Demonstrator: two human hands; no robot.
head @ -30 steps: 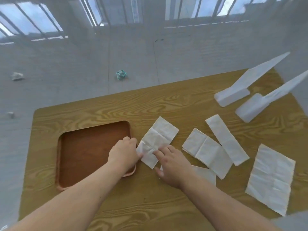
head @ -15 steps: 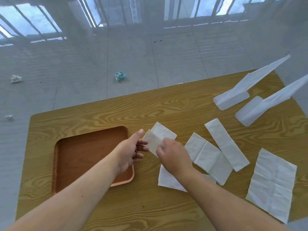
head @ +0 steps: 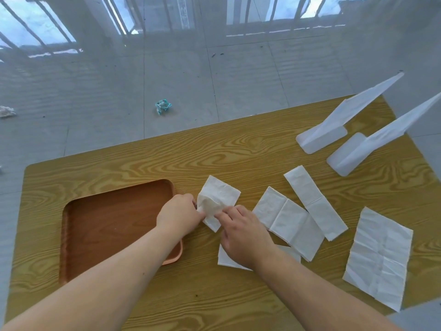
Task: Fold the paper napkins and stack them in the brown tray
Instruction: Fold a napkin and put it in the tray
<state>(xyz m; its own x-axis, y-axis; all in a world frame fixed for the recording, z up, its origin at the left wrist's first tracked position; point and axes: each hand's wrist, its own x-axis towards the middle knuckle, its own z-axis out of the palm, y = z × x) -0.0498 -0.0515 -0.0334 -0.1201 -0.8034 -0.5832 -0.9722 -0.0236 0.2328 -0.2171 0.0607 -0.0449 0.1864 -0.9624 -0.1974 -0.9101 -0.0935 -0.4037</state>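
Bright, even daylight comes from the windows [head: 262,15] at the top. The floor [head: 214,80] looks hazy and washed out; shadows are faint. Edges bow with wide-angle distortion.

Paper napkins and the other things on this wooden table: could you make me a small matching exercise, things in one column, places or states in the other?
Things:
1. brown wooden tray
2. white napkin between both hands
3. large creased white napkin
4. crumpled teal wrapper

Places or states:
A. on the floor beyond the table
B. flat at the table's right edge
C. holds no napkins
D. being folded

Pairs: 1-C, 2-D, 3-B, 4-A
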